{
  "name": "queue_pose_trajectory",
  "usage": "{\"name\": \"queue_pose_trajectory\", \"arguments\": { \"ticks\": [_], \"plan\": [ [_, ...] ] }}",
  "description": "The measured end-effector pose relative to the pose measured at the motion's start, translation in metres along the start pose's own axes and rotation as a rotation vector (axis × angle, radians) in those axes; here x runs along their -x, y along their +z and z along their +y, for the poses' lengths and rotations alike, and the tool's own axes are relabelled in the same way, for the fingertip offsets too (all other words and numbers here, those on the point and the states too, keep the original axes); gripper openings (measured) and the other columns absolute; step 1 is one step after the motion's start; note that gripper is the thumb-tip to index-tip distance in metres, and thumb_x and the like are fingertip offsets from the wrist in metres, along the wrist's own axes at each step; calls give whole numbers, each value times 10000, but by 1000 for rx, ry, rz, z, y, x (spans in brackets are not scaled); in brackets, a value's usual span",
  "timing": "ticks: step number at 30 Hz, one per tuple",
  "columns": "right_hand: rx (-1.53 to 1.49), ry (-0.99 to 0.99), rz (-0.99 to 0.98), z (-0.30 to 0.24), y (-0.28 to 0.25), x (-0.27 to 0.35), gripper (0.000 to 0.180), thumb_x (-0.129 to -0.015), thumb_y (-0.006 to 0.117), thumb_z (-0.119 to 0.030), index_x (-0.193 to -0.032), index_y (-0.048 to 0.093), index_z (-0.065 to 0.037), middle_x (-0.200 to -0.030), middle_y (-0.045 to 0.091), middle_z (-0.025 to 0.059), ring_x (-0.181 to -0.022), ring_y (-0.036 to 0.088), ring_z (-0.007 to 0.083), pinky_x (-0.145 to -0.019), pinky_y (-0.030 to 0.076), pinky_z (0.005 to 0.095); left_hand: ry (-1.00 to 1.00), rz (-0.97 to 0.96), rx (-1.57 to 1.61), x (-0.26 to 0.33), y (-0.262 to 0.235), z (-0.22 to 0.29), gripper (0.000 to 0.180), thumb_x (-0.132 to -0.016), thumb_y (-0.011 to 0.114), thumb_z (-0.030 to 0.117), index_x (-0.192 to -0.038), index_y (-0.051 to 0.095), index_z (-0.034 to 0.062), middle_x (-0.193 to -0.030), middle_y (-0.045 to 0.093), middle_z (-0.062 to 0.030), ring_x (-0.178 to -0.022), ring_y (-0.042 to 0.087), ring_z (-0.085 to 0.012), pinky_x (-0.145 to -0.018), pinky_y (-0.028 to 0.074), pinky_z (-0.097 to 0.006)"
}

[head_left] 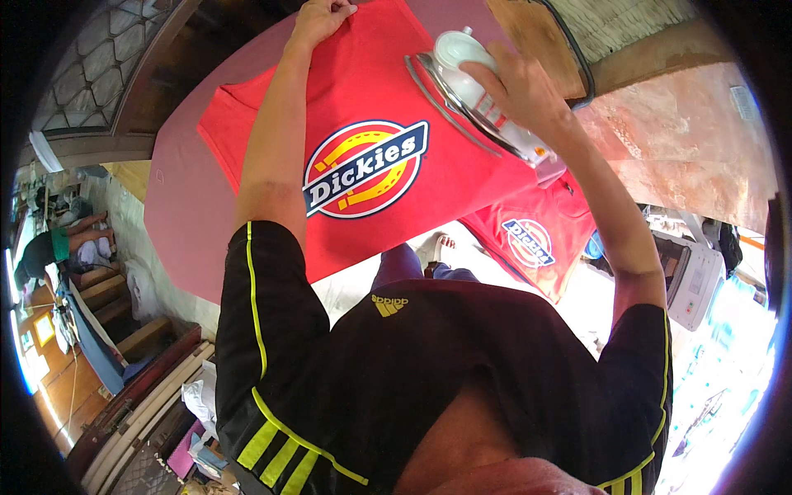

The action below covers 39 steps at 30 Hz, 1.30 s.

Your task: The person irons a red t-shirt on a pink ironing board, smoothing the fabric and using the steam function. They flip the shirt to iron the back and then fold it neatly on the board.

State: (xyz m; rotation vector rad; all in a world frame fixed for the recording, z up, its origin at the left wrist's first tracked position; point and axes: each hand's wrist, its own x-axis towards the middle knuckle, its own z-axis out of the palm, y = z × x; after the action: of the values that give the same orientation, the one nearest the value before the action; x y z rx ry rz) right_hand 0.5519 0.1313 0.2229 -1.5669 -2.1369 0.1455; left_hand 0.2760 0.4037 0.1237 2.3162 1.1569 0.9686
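Black cloth of our shirt (487, 346), edged with yellow-green piping, fills the lower middle of the frame, nearest the camera. Beyond it, our left hand (326, 21) is closed at the top edge, thumb and fingers apparently pinching a corner of the red garment (371, 91), while our right hand (524, 91), right of upper centre, is wrapped around the white iron (485, 109). Whether the iron's plate lies fully flat on the cloth, we cannot tell. To press well, we would draw the corner gently taut with the left hand, glide the iron in steady strokes away from it, keep our fingers clear of the hot plate, and avoid resting bare heat on the print (363, 169). The garment spreads across the upper centre of the frame, over the mauve table (186, 190). Its bright red cloth looks mostly smooth; the print sits left of centre, a ringed emblem with a yellow horseshoe shape and a slanted dark blue band carrying white lettering. Right of centre, lower down, hangs more red cloth (569, 210) with a smaller, similar emblem; we cannot tell whether it belongs to the same piece.
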Motion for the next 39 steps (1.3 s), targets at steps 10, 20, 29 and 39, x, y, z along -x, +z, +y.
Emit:
{"name": "queue_pose_trajectory", "arguments": {
  "ticks": [10, 20, 29, 39],
  "plan": [
    [543, -620, 260, -1, 64, -126, 431, -943, 613, -382, -1038, 627, 38, -885, 670, 281, -786, 670, 429, -676, 523, 508, -134, -120, 385, -2, -6, -26, 204, -902, 673, 190, -1034, 689, 35, -953, 699, -145, -905, 678, -270, -787, 516, -371],
    [55, -205, 130, -42, 31, -117, 371, -940, 637, -313, -1072, 627, 34, -903, 659, 292, -868, 641, 467, -748, 490, 539, -186, 58, -516, 224, -53, 103, 659, -952, 570, 446, -1470, 400, 76, -1541, 346, -185, -1414, 313, -412, -1105, 263, -594],
    [217, -23, -106, -20, 35, -121, 419, -965, 581, -388, -1144, 627, -11, -966, 671, 253, -912, 648, 437, -758, 514, 511, -261, 31, -588, 235, -48, 106, 725, -938, 529, 546, -1476, 401, 76, -1592, 271, -170, -1466, 229, -405, -1148, 194, -590],
    [-140, 616, -320, 75, -88, -19, 610, -941, 533, -577, -1038, 666, 10, -749, 666, 163, -668, 645, 232, -665, 508, 386, -402, 180, -593, 299, -69, 147, 678, -940, 576, 464, -1483, 408, 93, -1573, 302, -174, -1463, 232, -412, -1134, 196, -603]
  ]
}}
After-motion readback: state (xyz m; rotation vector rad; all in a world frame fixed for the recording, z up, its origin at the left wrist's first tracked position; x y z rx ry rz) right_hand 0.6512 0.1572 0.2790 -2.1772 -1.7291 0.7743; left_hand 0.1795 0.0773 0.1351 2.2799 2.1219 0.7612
